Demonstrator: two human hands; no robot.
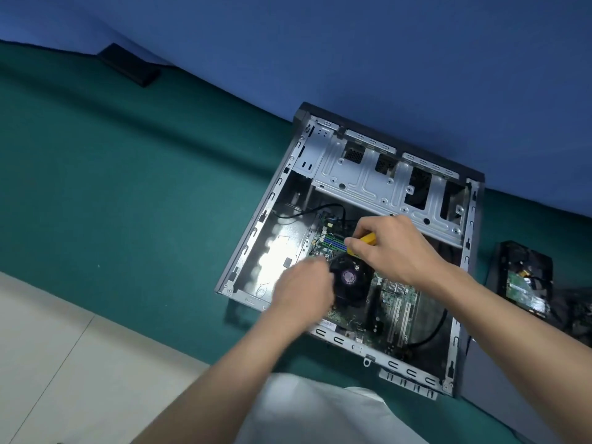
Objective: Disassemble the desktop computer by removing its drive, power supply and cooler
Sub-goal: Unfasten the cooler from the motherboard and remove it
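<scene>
The computer case [278, 187] lay open on the green table [128, 187], with the cooler [350, 278] mounted on its motherboard [397, 293]. The right hand [390, 248] gripped a yellow-handled screwdriver [368, 238] just above the cooler. The left hand [304, 290], blurred, met the cooler's left edge; its grasp could not be determined.

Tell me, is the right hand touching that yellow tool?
Touching. The head view shows the right hand with its fingers and thumb curled round the yellow tool, pinching it with no gap, above the open computer case.
</scene>
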